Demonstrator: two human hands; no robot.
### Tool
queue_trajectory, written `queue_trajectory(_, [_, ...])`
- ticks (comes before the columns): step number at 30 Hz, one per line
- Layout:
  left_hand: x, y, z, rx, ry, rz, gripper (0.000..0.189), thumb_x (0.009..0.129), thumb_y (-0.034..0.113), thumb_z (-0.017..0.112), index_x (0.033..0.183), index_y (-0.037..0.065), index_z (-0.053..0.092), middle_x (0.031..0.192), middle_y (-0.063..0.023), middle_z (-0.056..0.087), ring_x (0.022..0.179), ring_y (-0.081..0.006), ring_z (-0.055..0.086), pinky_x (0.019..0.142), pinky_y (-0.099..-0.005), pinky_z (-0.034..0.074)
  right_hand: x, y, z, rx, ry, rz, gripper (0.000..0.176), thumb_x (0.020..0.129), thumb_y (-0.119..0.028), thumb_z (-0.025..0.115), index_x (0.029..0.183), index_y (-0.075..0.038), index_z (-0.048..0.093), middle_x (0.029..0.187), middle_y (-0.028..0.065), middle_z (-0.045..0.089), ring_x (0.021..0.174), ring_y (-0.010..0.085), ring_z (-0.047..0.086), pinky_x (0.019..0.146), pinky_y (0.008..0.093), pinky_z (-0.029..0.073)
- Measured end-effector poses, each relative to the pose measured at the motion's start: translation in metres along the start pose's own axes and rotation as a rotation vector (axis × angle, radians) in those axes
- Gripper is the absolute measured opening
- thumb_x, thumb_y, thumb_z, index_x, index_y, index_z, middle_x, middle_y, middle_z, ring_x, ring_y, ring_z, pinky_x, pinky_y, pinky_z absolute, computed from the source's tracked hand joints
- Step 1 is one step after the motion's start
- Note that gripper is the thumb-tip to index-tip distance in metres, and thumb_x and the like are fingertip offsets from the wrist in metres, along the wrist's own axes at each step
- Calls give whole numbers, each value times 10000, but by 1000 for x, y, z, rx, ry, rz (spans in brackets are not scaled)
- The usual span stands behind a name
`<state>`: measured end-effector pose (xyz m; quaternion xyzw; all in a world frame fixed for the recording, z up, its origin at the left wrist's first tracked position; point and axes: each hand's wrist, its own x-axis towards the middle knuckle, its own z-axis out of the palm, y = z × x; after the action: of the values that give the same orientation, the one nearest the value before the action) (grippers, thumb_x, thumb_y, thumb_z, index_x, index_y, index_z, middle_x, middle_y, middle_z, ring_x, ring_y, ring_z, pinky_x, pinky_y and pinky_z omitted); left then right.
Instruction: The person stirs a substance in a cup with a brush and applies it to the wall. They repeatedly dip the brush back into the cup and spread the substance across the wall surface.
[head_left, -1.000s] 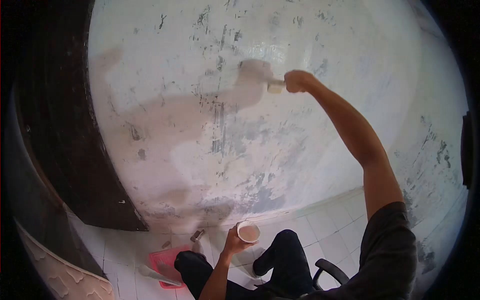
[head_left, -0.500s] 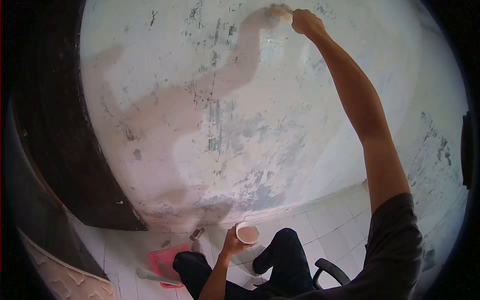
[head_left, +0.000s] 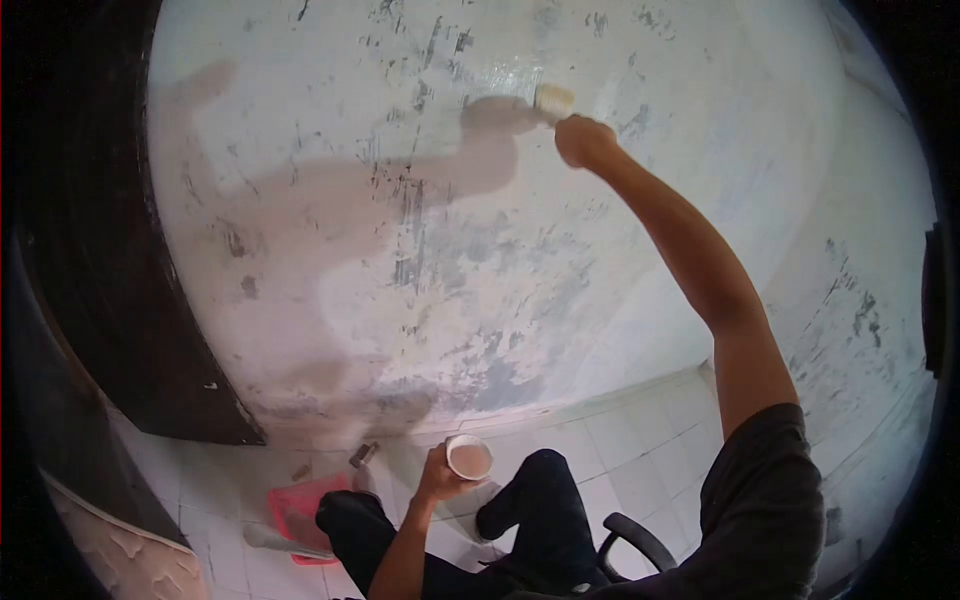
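My right hand [head_left: 584, 142] is closed round the handle of a paintbrush [head_left: 554, 99], whose pale bristles are at the upper part of the wall [head_left: 330, 230]. A wet, shiny patch shows on the wall just above and left of the bristles. Low down, over my lap, my left hand [head_left: 440, 477] grips a white cup [head_left: 469, 458] with a pinkish-beige liquid in it. The wall is whitish with grey, scuffed and peeling patches, and my arm's shadow falls across it.
A dark door-like panel [head_left: 90, 220] stands at the left. On the tiled floor [head_left: 640, 480] are a pink plastic basket [head_left: 300, 505] and a small brownish object [head_left: 364, 455] near the wall. A black chair armrest [head_left: 640, 545] curves beside my right leg. A patterned cushion-like edge [head_left: 130, 545] fills the lower left.
My right hand has moved down and slightly left with the paintbrush, and the bristles now show more clearly. The whole view has shifted a little; my left hand still holds the cup.
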<state>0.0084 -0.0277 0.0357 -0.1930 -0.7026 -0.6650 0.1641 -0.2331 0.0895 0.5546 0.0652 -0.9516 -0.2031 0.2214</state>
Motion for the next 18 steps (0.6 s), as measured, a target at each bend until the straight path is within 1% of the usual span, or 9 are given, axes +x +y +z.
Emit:
queue_trajectory(2, [2, 9, -2, 20, -14, -12, 641, 524, 254, 914, 1052, 45, 615, 947, -122, 686, 888, -268, 680, 804, -366, 538, -16, -7, 15, -79, -85, -88, 282, 814, -21, 528, 1059, -11, 669, 1109, 175, 658, 1039, 326, 643, 826, 432, 528])
queue_trajectory(3, [2, 9, -1, 7, -22, -27, 635, 527, 250, 913, 1049, 43, 617, 952, -123, 686, 891, -267, 680, 804, -366, 539, -13, -7, 30, -170, -190, -141, 280, 789, -18, 551, 1038, -4, 676, 1097, 179, 665, 1012, 335, 653, 798, 430, 534])
queue_trajectory(5, [2, 6, 1, 15, -23, 0, 618, 534, 231, 910, 1044, 36, 621, 970, -124, 685, 898, -263, 679, 806, -365, 540, -9, -14, 59, -224, -421, -114, 312, 763, -39, 559, 1051, -1, 673, 1080, 169, 674, 988, 324, 660, 778, 419, 537])
queue_trajectory(6, [2, 8, 1, 14, -22, 1, 618, 534, 231, 910, 1044, 36, 621, 970, -124, 685, 898, -263, 679, 806, -365, 540, -27, -17, 59, -231, -409, -236, 330, 757, -48, 555, 1062, -13, 675, 1062, 168, 677, 977, 322, 661, 773, 414, 536])
queue_trajectory(8, [4, 14, -1, 10, -23, -21, 616, 532, 224, 914, 1041, 37, 624, 982, -123, 684, 899, -263, 677, 810, -362, 539, -51, -27, 54, -205, -433, -217, 321, 780, -54, 544, 1070, -72, 679, 1082, 116, 672, 1011, 264, 652, 783, 387, 523])
queue_trajectory(14, [2, 13, -3, 30, -16, 6, 648, 528, 232, 921, 1066, 35, 616, 976, -123, 683, 898, -260, 676, 816, -360, 537, -29, 8, 26, -64, -223, -188, 360, 775, -23, 513, 1104, -20, 659, 1072, 165, 675, 1005, 322, 652, 805, 431, 529])
queue_trajectory(15, [2, 10, -3, 32, -18, 10, 648, 528, 232, 921, 1066, 35, 616, 976, -123, 683, 898, -260, 676, 816, -360, 537, -23, 13, 10, -19, -185, -100, 354, 770, -29, 514, 1092, -11, 661, 1070, 176, 673, 1001, 332, 651, 804, 437, 529])
queue_trajectory(16, [1, 6, -2, 26, -33, 20, 666, 539, 209, 920, 1093, 32, 595, 986, -108, 679, 907, -227, 669, 825, -349, 534, -16, 19, -5, 25, -149, -12, 349, 766, -34, 515, 1080, -1, 663, 1068, 188, 671, 998, 342, 650, 804, 443, 529])
queue_trajectory(18, [1, 4, 0, 21, -47, 30, 685, 551, 187, 919, 1120, 28, 573, 997, -93, 676, 915, -194, 662, 833, -339, 531, 5, 39, -26, 74, -38, -7, 338, 776, -44, 508, 1069, 3, 668, 1040, 191, 677, 979, 344, 657, 788, 447, 531])
